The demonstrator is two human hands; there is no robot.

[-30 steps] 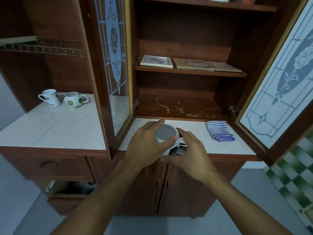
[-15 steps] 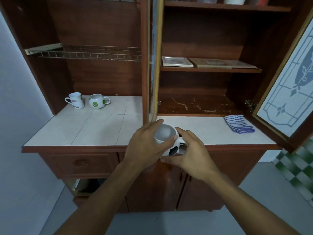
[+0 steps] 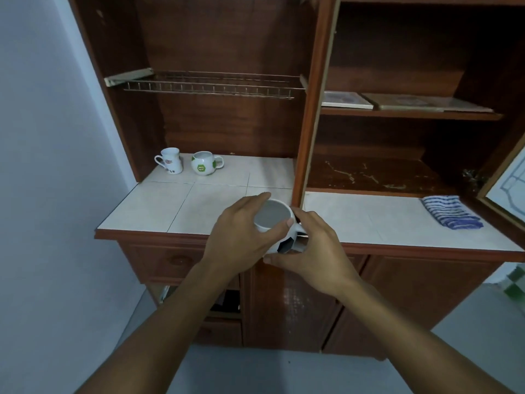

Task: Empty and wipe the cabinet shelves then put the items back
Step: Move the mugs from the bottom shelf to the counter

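Between the two hands, level with the front edge of the desk (image 3: 199, 206), sits the football mug (image 3: 274, 220): white, with black patches on its lower side, its mouth facing up.

Head view, hands:
- Left hand (image 3: 241, 237): grasping the football mug. The fingers curl round the far side of the rim and the thumb lies across the near rim.
- Right hand (image 3: 315, 251): grasping the same mug on its handle side. The thumb runs under the lower body and the fingers wrap round behind.
- Whether the mug base touches the desk cannot be told; the hands cover it.

Head view, surroundings:
- Beyond the left hand, well apart at the back of the desk, stand a white mug (image 3: 170, 164) and, just beside it, a green-patched mug (image 3: 205, 163), both upright.
- Above those mugs, a wire rack (image 3: 210, 85) spans the open left bay.
- Directly beyond the hands rises the cabinet upright (image 3: 309, 109), dividing the two bays.
- Beyond the right hand lies the bottom shelf (image 3: 369, 174), its dark surface scuffed with pale marks.
- Higher up, the middle shelf (image 3: 412, 115) carries flat panels (image 3: 346, 99) lying side by side.
- Outward from the right hand, well apart, a folded blue-striped cloth (image 3: 451, 215) lies on the desk, near the open glass door (image 3: 508, 177).
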